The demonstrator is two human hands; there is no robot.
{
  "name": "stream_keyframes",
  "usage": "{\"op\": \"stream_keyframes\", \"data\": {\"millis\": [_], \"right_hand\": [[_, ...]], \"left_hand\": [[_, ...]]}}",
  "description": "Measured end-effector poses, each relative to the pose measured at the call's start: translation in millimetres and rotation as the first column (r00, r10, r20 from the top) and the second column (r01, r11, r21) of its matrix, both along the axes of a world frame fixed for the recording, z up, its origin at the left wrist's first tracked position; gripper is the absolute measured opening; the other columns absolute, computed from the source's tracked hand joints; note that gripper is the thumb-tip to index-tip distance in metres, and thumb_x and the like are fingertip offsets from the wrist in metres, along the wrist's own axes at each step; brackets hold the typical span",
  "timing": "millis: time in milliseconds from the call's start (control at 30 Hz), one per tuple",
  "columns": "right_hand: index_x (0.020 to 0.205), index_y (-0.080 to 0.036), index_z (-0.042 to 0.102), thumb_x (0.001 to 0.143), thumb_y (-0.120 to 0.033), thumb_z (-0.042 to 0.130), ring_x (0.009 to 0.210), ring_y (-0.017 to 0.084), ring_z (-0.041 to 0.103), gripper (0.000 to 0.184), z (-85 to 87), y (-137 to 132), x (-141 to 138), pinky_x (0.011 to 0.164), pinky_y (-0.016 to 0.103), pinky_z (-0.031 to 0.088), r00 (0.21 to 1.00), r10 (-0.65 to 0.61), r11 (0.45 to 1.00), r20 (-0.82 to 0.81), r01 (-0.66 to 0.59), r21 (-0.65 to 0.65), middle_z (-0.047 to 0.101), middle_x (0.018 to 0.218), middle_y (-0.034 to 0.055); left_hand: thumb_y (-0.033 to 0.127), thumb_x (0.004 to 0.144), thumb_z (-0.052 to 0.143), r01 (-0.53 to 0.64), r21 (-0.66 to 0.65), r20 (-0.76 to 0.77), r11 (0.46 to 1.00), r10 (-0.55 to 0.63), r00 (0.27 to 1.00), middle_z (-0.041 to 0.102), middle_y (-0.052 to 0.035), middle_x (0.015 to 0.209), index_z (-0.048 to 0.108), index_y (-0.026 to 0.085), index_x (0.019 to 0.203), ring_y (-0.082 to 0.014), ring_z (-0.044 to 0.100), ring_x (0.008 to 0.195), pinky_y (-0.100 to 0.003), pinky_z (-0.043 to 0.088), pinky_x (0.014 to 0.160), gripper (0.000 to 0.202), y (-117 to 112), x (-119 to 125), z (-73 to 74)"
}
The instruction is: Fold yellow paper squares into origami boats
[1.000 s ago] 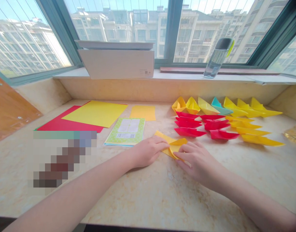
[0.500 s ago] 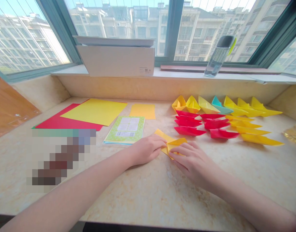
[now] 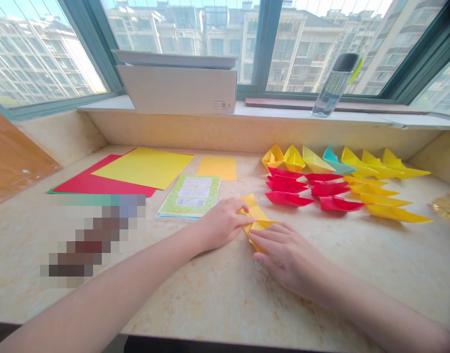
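A partly folded orange-yellow sheet of origami paper [image 3: 257, 208] lies on the counter between my hands. My left hand [image 3: 223, 223] has its fingertips closed on the left edge of the paper. Across the lower right part, the fingers of my right hand [image 3: 289, 252] press together over a raised flap, covering some of the folds. Just beyond my left hand lies a green patterned booklet [image 3: 195, 193]. Several red paper boats [image 3: 289, 199] stand behind my right hand.
Yellow paper boats [image 3: 397, 214] and a teal one [image 3: 333, 159] fill the right rear. Flat sheets, yellow [image 3: 147, 166], red [image 3: 100, 181] and a small orange one [image 3: 217, 168], lie at the back left. A white box [image 3: 177, 90] and water bottle [image 3: 335, 86] stand on the sill.
The folded paper has turned a little between my hands, and its upper part shows more. My right hand has shifted slightly left and down over the flap; my left fingers have bent onto the edge.
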State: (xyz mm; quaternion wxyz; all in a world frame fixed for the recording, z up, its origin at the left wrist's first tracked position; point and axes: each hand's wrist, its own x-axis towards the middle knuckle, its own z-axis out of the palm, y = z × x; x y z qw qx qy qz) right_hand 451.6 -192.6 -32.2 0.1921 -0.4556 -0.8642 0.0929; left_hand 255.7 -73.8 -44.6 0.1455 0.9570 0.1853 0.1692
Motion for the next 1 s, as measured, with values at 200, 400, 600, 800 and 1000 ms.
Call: {"op": "stream_keyframes", "data": {"millis": [200,400,600,800,1000], "right_hand": [[0.128,-0.019,0.059,0.097,-0.028,0.051,0.11,0.024,0.063,0.034,14.0,-10.1,-0.6,0.094,0.039,0.052,0.983,0.177,0.983,-0.042,-0.178,-0.034,0.068,0.121,0.011],[0.101,-0.022,0.073,0.096,-0.024,0.051,0.091,0.02,0.07,0.022,14.8,7.0,24.5,0.08,0.033,0.057,0.925,-0.057,0.991,-0.376,0.097,0.089,0.075,0.099,0.0067],[0.097,-0.021,0.073,0.095,-0.019,0.053,0.09,0.019,0.066,0.021,0.7,21.2,25.4,0.08,0.032,0.055,0.956,-0.036,0.999,-0.293,0.035,-0.01,0.072,0.098,0.007],[0.091,-0.02,0.073,0.098,-0.019,0.048,0.092,0.018,0.064,0.025,0.3,18.9,19.7,0.085,0.032,0.052,0.976,-0.006,0.996,-0.217,-0.012,-0.084,0.069,0.101,0.0064],[0.098,-0.022,0.072,0.102,-0.026,0.039,0.091,0.018,0.063,0.034,-1.2,23.0,25.9,0.083,0.031,0.052,0.96,-0.054,0.991,-0.275,0.018,-0.132,0.068,0.101,0.0061]], "left_hand": [[0.014,0.092,0.05,0.036,-0.101,-0.006,0.994,-0.037,0.999,0.065,-0.0089,0.121,0.07,0.02,0.113,-0.0217,0.06,0.113,-0.036,0.047,0.099,0.029,0.6,-0.6,-0.4],[0.019,0.095,0.049,0.067,-0.178,0.048,0.982,-0.059,0.997,0.066,-0.0071,0.125,0.069,0.021,0.112,-0.02,0.06,0.117,-0.035,0.045,0.104,0.026,1.2,-1.8,-0.1],[0.023,0.095,0.052,0.077,-0.18,0.03,0.981,-0.073,0.997,0.067,-0.0082,0.124,0.069,0.019,0.1,-0.0197,0.059,0.12,-0.035,0.044,0.105,0.018,2.0,-0.6,-1.4],[0.022,0.095,0.051,0.078,-0.118,-0.013,0.99,-0.08,0.997,0.066,-0.0075,0.125,0.069,0.019,0.098,-0.0198,0.061,0.117,-0.032,0.046,0.102,0.019,-0.4,-1.4,0.9],[0.025,0.096,0.049,0.087,-0.04,-0.058,0.995,-0.089,0.994,0.066,-0.006,0.127,0.071,0.02,0.106,-0.0211,0.063,0.113,-0.032,0.047,0.1,0.025,-5.5,-4.3,5.4]]}}
